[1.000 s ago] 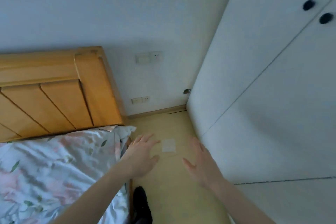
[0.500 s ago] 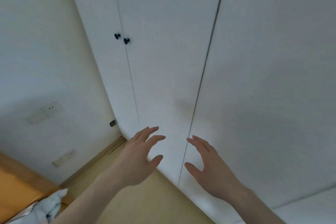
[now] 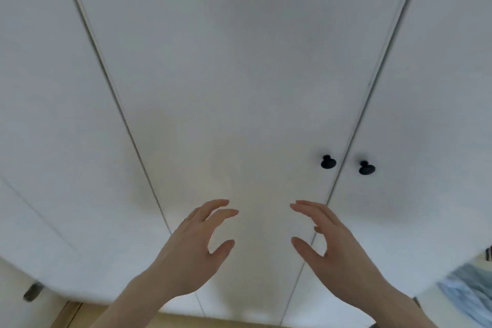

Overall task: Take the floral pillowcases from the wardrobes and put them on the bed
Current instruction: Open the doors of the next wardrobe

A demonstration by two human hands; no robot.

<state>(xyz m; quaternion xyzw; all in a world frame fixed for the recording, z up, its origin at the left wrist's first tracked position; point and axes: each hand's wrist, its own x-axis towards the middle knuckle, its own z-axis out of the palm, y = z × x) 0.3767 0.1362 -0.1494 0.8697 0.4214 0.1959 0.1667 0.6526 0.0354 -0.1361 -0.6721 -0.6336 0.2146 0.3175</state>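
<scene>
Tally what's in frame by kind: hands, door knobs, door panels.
Hands: 2, left hand and right hand, both empty with fingers spread.
Black knobs: 2, left knob and right knob, either side of one door seam.
White wardrobe door panels: 3, left panel, middle panel, right panel.
Total: 7.

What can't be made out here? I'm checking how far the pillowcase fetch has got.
- Floral pillowcases: none visible in the head view; the closed white wardrobe doors with two round black knobs hide the inside.
- Bed: outside the frame.
- Blurred blue-grey shape: cut by the right edge, unidentifiable.
- Small dark metal fitting, lower left: too blurred to name.
- Left hand and right hand: empty, forearms cut off below.
</scene>
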